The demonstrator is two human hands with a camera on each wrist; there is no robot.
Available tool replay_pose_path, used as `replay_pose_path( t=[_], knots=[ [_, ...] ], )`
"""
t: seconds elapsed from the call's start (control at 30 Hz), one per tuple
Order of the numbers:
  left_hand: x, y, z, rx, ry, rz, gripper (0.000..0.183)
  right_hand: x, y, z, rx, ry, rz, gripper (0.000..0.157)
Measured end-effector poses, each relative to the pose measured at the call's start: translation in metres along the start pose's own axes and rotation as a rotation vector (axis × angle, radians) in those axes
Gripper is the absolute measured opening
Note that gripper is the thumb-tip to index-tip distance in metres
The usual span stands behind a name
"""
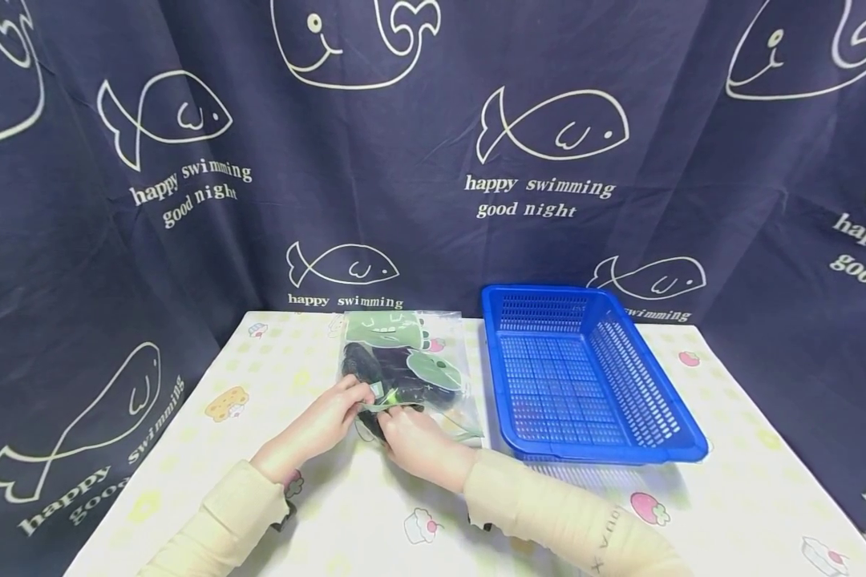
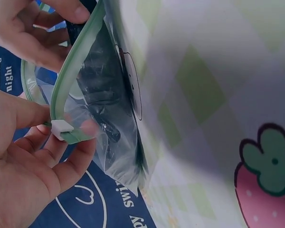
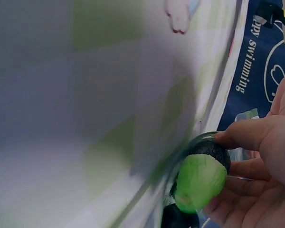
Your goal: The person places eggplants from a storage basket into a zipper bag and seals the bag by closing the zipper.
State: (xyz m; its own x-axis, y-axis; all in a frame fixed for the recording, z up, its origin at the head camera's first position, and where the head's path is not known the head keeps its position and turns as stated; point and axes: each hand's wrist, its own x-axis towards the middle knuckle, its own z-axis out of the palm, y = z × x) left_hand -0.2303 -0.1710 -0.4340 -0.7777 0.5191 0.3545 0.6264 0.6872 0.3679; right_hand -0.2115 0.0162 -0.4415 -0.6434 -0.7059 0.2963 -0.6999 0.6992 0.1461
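A clear zip bag (image 1: 442,330) with green cartoon prints lies on the table, its green-edged mouth parted toward me. Several dark things (image 2: 102,78) lie inside it. My left hand (image 1: 335,413) pinches the bag's edge by the white slider (image 2: 61,128), thumb on one side and fingers on the other. At the mouth, my right hand (image 1: 418,445) grips a dark, bumpy-skinned vegetable (image 3: 210,148) with a bright green face (image 3: 199,183), its thumb on the dark skin. Part of the vegetable is hidden by the fingers.
To the right of the bag stands a blue plastic basket (image 1: 501,401) with perforated walls. A printed white cloth (image 1: 375,521) covers the table. Behind it hangs a dark blue curtain (image 1: 433,224) with fish drawings.
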Motion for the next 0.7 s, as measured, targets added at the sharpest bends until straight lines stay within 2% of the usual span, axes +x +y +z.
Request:
replay_pose_path(
  t=[0.27, 0.5, 0.7],
  knots=[
    [0.000, 0.001, -0.002, -0.011, -0.004, -0.018, 0.020, -0.018, 0.007, -0.002, 0.044, 0.001, 0.028, 0.039],
    [-0.001, 0.002, -0.004, -0.013, -0.014, -0.014, 0.020, -0.038, 0.018, -0.008, 0.082, 0.005, -0.020, 0.036],
    [-0.001, 0.002, -0.003, -0.006, -0.011, -0.016, 0.021, -0.050, 0.025, -0.010, 0.073, 0.019, -0.071, 0.036]
  ],
)
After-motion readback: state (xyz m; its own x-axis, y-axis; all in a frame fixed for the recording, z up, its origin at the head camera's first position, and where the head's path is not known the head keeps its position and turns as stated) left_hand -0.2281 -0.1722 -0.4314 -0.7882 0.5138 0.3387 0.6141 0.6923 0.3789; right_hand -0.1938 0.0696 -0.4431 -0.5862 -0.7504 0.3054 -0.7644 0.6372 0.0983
